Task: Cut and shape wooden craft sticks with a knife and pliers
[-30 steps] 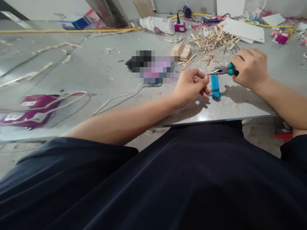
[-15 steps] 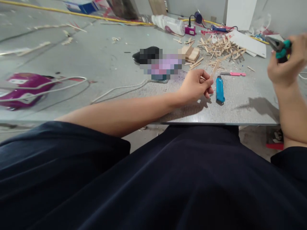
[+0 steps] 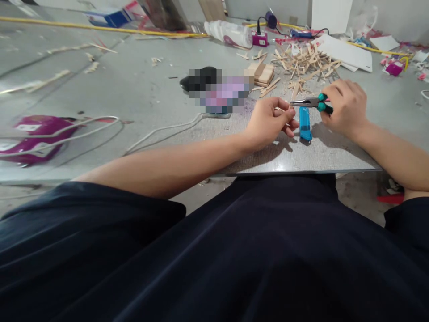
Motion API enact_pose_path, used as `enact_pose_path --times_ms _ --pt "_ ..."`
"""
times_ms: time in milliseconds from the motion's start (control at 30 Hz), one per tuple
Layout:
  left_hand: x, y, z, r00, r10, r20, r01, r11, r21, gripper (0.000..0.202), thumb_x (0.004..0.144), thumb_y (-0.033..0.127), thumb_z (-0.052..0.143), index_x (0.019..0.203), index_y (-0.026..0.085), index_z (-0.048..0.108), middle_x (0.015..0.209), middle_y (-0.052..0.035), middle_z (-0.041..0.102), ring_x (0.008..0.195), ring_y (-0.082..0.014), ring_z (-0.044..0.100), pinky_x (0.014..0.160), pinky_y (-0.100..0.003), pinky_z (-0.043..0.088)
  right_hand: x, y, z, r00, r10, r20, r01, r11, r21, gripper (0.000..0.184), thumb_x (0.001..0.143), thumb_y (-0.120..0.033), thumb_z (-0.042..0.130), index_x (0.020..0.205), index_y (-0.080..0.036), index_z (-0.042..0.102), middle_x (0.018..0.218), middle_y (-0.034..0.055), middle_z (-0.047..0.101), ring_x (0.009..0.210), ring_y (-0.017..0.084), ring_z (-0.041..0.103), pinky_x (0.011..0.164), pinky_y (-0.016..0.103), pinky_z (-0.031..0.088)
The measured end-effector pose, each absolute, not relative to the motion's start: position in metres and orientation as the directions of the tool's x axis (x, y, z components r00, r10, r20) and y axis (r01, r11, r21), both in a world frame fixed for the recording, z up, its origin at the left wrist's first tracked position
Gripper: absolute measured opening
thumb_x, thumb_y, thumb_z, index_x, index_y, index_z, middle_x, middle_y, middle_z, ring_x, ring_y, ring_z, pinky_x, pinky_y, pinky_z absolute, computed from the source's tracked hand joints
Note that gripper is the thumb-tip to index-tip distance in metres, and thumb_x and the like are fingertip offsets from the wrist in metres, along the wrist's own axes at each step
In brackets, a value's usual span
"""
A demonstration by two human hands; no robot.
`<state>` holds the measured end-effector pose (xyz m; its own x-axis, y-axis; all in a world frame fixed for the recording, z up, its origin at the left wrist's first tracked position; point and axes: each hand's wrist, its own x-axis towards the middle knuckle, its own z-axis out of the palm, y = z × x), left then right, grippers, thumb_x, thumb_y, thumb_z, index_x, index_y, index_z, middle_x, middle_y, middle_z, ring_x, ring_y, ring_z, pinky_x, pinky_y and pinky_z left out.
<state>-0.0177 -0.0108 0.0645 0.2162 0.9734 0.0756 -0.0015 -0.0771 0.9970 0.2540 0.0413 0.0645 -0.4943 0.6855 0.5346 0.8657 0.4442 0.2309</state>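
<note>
My left hand pinches a thin flat wooden stick between thumb and fingers, its free end pointing up and away. In my closed right hand is a pair of needle-nose pliers with teal and black handles. The plier tips meet the stick close to my left fingertips; whether the jaws grip it is too small to tell. A blue utility knife lies on the table just below the pliers, between my hands.
Beyond my hands lies a heap of wooden sticks, beside stacked wood blocks. A black computer mouse and a blurred-out purple item are left of them. A plastic bottle lies farther back. A magenta object with a cable is at left.
My right hand has come in from the far right with the pliers, bringing their tips to the stick. My left hand still holds the stick in nearly the same place.
</note>
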Motion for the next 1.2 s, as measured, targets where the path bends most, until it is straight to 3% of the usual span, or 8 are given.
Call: enact_pose_path --times_ms 200,633,833,1000,1200 --pt "-0.018 -0.009 0.062 0.203 0.973 0.106 0.007 -0.110 0.994 0.026 0.111 0.014 0.076 0.096 0.023 0.058 0.072 0.0014 0.080 0.054 -0.0109 0.074 0.058 -0.023 0.062 0.255 0.041 0.067 -0.495 0.689 0.529 0.869 0.400 0.293 0.041 0.101 -0.046 0.062 0.129 -0.018 0.072 0.129 0.0176 0.073 0.124 0.043 0.070 0.104 0.061 0.053" --pt "-0.015 -0.014 0.067 0.183 0.982 0.054 -0.012 -0.053 0.999 0.027 0.113 0.007 0.071 0.093 0.021 0.060 0.068 0.0026 0.080 0.051 -0.0092 0.073 0.055 -0.021 0.060 0.257 0.042 0.068 -0.525 0.682 0.509 0.851 0.421 0.313 0.035 0.101 -0.038 0.062 0.129 -0.019 0.072 0.131 0.0187 0.074 0.124 0.043 0.068 0.105 0.062 0.051" --pt "-0.014 -0.016 0.072 0.179 0.984 0.026 -0.022 -0.022 1.000 0.027 0.113 0.004 0.069 0.093 0.019 0.062 0.065 0.0026 0.079 0.049 -0.0088 0.071 0.053 -0.021 0.060 0.260 0.041 0.071 -0.531 0.684 0.500 0.846 0.456 0.275 0.036 0.107 -0.041 0.058 0.135 -0.024 0.075 0.135 0.0182 0.076 0.127 0.044 0.066 0.107 0.065 0.052" --pt "-0.014 -0.018 0.074 0.173 0.984 0.043 0.002 -0.044 0.999 0.025 0.111 0.002 0.069 0.093 0.019 0.063 0.066 0.0006 0.078 0.050 -0.0095 0.072 0.054 -0.021 0.059 0.258 0.039 0.072 -0.517 0.701 0.492 0.853 0.467 0.230 0.039 0.108 -0.045 0.056 0.134 -0.022 0.074 0.133 0.0186 0.074 0.131 0.046 0.066 0.108 0.068 0.050" --pt "-0.015 -0.014 0.070 0.160 0.986 0.051 -0.004 -0.051 0.999 0.024 0.110 0.002 0.068 0.095 0.019 0.063 0.069 0.0005 0.080 0.048 -0.0096 0.071 0.054 -0.022 0.058 0.258 0.040 0.067 -0.522 0.677 0.519 0.852 0.444 0.278 0.042 0.107 -0.051 0.055 0.129 -0.020 0.070 0.130 0.0169 0.072 0.126 0.042 0.068 0.107 0.062 0.053"
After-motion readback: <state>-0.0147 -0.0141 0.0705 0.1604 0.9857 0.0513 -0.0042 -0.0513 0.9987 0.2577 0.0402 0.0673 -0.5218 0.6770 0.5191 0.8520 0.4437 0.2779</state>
